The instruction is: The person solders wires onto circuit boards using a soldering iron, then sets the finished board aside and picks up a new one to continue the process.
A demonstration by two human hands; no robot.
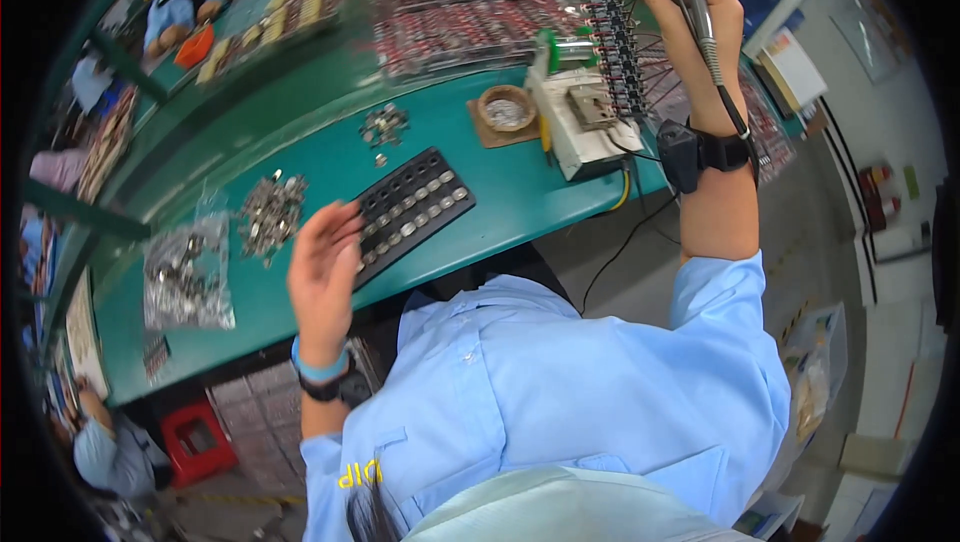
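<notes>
Up at the top right, my right hand is closed around a grey soldering iron with a spring-like sleeve, its cord running down over my wrist. Its tip is not clear to see. Beside that hand stands a dense row of small dark parts with thin reddish wires. My left hand is at the left edge of a black tray with round holes, several holding silvery round parts. Motion blurs those fingers, so what they hold, if anything, does not show.
Piles of small metal parts and a clear plastic bag lie on the green table. A round brown dish sits near a white bench device. Bundles of red-and-silver parts line the back. Other people work at the left.
</notes>
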